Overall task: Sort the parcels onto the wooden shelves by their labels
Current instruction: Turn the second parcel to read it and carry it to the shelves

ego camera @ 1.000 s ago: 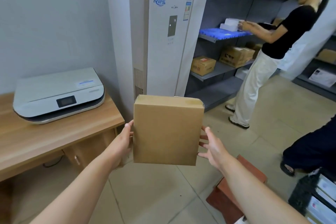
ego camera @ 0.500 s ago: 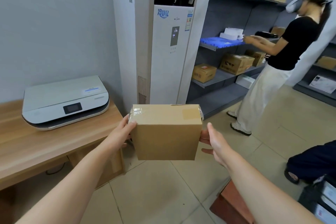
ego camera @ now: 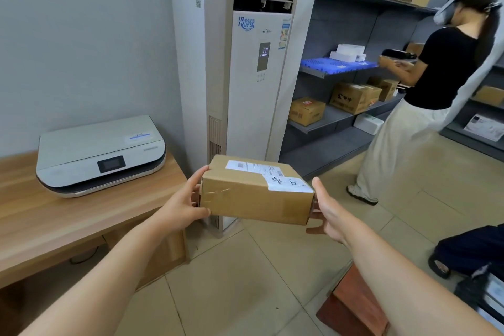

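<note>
Parcel (ego camera: 256,194) sits dead centre of the frame, held up in the air between both hands, top face tipped toward the camera so the printed shipping label (ego camera: 253,167) and a white handwritten sticker (ego camera: 289,184) show. Left hand (ego camera: 182,206) has its grip wrapped on the left end, thumb on top and fingers on the front edge, while the right hand (ego camera: 331,213) presses flat against the right end, so both are grasping the box. Left of frame there's a printer (ego camera: 101,154) on a wooden worktop (ego camera: 68,224), a tall air conditioner (ego camera: 253,63) stands behind the box, and grey shelves (ego camera: 335,117) with cartons sit upper right, where another person (ego camera: 425,95) stands.
</note>
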### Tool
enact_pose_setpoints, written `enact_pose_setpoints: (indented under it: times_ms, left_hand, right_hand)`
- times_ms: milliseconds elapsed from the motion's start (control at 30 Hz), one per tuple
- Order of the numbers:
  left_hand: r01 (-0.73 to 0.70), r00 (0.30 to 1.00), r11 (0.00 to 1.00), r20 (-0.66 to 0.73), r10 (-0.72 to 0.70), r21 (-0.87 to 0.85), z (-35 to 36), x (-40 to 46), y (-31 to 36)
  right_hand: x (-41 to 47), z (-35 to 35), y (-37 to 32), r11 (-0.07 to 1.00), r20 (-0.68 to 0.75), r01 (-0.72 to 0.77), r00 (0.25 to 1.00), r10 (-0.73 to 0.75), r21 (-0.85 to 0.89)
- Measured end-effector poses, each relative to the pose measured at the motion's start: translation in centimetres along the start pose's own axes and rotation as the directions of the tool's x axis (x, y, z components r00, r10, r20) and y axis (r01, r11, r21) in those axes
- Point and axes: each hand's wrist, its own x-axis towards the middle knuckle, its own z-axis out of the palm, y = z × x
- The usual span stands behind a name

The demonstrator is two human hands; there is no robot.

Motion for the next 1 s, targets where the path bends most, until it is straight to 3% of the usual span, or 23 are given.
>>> enact_pose_setpoints:
  times_ms: [333,500,600,733,800,933,1000]
  left_hand:
    - [0.068,0.992,0.987,-0.094,-0.082,-0.149,0.5,-0.6,-0.3]
    - [0.105,0.988,0.983,-0.096,-0.120,-0.148,0.4,-0.3,-1.4]
    - [0.102,0.979,0.992,-0.171,-0.113,-0.074,0.2,0.3,-2.5]
    - [0.027,0.928,0.982,-0.370,0.044,0.184,-0.5,1.2,-3.0]
    - [0.058,0.902,0.952,-0.425,0.080,0.301,-1.2,1.5,-2.9]
    - [0.042,0.960,0.895,-0.267,0.088,0.445,-2.5,1.5,-3.1]
    - [0.028,0.992,0.956,-0.126,0.009,0.291,-2.7,0.9,-3.1]
  right_hand:
    - [0.0,-0.1,0.9,0.998,0.188,0.029,0.981,-0.039,0.056]
    - [0.0,0.2,0.6,0.983,0.112,0.118,0.985,-0.134,0.140]
    - [0.0,0.2,-0.1,0.969,0.044,0.164,0.984,-0.175,0.186]
    - [-0.2,-0.1,-1.6,0.940,0.018,0.201,0.977,-0.214,0.275]
    - [-0.5,-0.5,-2.2,0.940,0.039,0.216,0.971,-0.234,0.263]
    - [-0.9,-0.8,-2.9,0.946,0.090,0.247,0.959,-0.270,0.211]
    - [-1.0,-0.8,-3.3,0.945,0.112,0.257,0.953,-0.282,0.201]
